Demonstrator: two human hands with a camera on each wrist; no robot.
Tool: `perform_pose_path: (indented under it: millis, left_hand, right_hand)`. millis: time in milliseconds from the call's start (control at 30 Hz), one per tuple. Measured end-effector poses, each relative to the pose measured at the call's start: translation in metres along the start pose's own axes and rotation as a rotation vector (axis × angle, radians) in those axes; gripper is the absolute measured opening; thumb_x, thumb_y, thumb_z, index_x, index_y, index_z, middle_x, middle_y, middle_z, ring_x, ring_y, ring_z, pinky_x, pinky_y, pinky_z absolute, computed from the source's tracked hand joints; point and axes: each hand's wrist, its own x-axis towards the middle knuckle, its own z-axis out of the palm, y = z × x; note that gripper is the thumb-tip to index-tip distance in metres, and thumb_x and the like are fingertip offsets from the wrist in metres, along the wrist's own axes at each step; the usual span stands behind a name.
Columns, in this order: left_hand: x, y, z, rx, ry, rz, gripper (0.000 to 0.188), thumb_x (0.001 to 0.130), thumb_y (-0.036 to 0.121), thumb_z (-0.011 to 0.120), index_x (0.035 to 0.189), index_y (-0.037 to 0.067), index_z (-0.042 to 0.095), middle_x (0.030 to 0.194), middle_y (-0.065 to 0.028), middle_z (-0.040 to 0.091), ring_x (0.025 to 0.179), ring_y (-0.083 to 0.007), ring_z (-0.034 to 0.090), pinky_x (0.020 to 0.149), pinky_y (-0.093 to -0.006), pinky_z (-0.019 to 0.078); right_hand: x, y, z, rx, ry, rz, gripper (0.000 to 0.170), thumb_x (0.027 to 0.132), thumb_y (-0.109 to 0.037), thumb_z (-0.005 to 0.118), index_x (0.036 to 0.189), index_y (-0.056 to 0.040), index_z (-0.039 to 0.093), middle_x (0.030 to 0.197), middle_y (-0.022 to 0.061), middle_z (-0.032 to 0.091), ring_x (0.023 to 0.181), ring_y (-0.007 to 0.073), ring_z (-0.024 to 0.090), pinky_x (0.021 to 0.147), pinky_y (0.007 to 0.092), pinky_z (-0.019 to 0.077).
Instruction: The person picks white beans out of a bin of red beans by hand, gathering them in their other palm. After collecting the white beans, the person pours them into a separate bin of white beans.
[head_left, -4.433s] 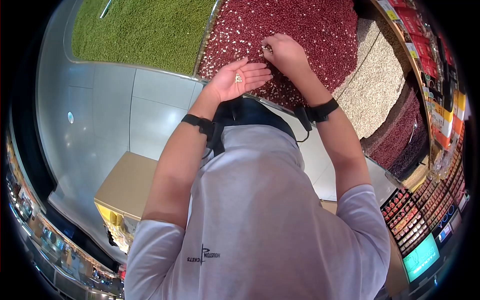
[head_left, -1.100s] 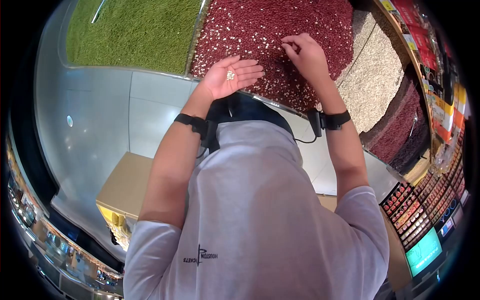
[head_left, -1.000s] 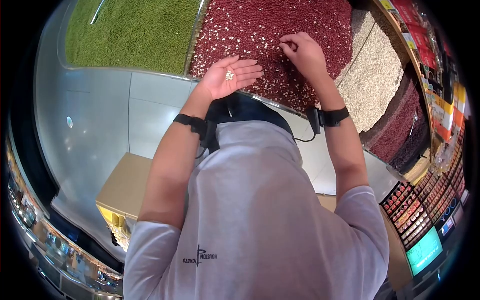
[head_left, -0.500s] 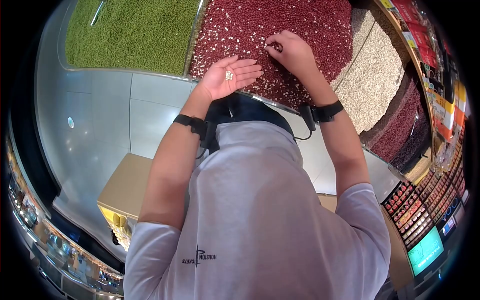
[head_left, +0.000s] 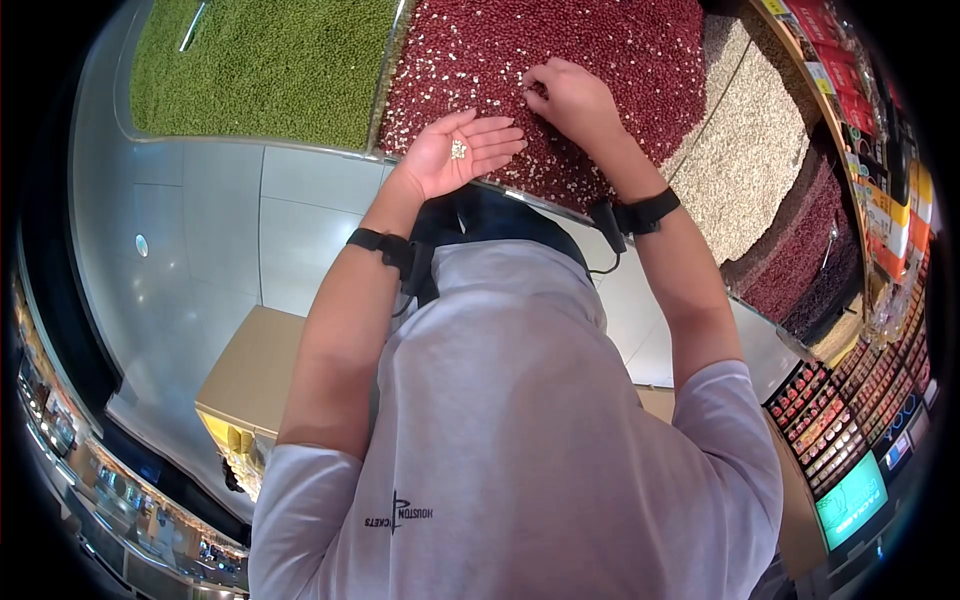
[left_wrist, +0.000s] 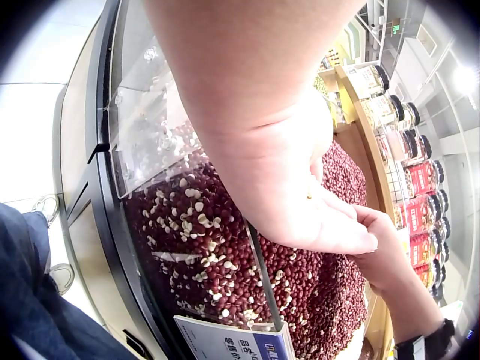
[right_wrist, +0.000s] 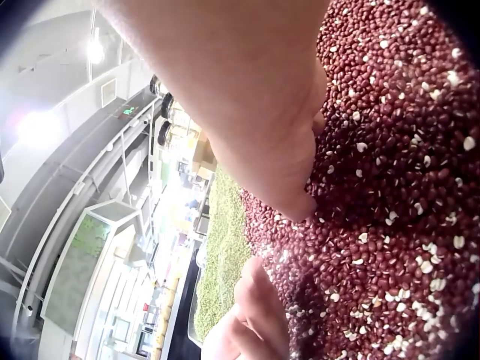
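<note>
My left hand is held palm up above the front of a bin of small dark red beans. A small pile of white pieces rests on its palm, fingers extended. To its right, my right hand reaches down to the beans with thumb and fingers bent toward each other; I cannot tell whether a piece is between them. In the right wrist view its fingertips are right at the bean surface. Flat white pieces lie scattered among the red beans.
Left of the red beans is a bin of green beans, behind a clear divider. Pale grains and darker beans lie to the right. Packaged goods line the shelf at far right. A box-like stand is at left.
Over the last second my right hand has moved left across the red beans, nearer to the left hand. Since the oldest frame the left hand has shifted slightly left, still holding the white pieces.
</note>
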Motion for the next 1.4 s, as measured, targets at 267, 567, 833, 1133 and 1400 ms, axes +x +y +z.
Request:
perform_pose_path:
  millis: [267,567,833,1133,1400]
  left_hand:
    - [0.000,0.000,-0.001,-0.010,0.001,-0.002,0.050,0.101,0.032,0.038,0.131,-0.006,0.048,0.130,-0.0248,0.055,0.121,-0.0355,0.055,0.100,-0.0415,0.0489]
    - [0.001,0.000,0.001,-0.003,0.000,-0.008,0.050,0.101,0.032,0.040,0.132,-0.007,0.046,0.132,-0.0251,0.054,0.122,-0.0353,0.054,0.100,-0.0417,0.0490]
    - [0.003,-0.001,-0.002,0.005,0.002,-0.012,0.050,0.101,0.032,0.040,0.132,-0.007,0.047,0.131,-0.0254,0.054,0.124,-0.0351,0.053,0.100,-0.0420,0.0484]
    - [0.011,-0.003,-0.022,-0.094,-0.186,-0.022,0.040,0.102,0.030,0.038,0.115,-0.003,0.056,0.110,-0.0165,0.064,0.106,-0.0277,0.063,0.094,-0.0397,0.0530]
    - [0.011,-0.002,-0.028,-0.236,-0.209,0.003,0.030,0.101,0.027,0.041,0.100,0.002,0.058,0.090,-0.0088,0.063,0.083,-0.0204,0.063,0.076,-0.0342,0.0542]
  right_hand:
    - [-0.008,0.016,-0.002,0.055,0.012,-0.035,0.016,0.085,-0.025,0.065,0.091,-0.0105,0.068,0.086,0.0068,0.063,0.087,0.0277,0.063,0.074,0.0383,0.0521]
    - [-0.029,0.035,-0.017,0.732,-0.011,0.318,0.020,0.090,-0.024,0.064,0.097,-0.0054,0.066,0.085,0.0079,0.063,0.078,0.0224,0.060,0.073,0.0326,0.0481]
    - [-0.042,0.032,-0.039,0.485,0.123,0.219,0.019,0.089,-0.020,0.067,0.098,-0.0037,0.066,0.087,0.0067,0.065,0.074,0.0157,0.061,0.070,0.0290,0.0500]
    - [-0.035,-0.057,-0.007,0.494,-0.026,-0.122,0.014,0.085,-0.019,0.063,0.093,-0.0097,0.069,0.090,0.0077,0.066,0.088,0.0255,0.062,0.085,0.0378,0.0447]
    - [-0.029,-0.077,0.016,0.132,0.001,-0.265,0.015,0.082,-0.019,0.060,0.090,-0.0179,0.073,0.093,-0.0059,0.066,0.085,0.0174,0.055,0.079,0.0346,0.0369]
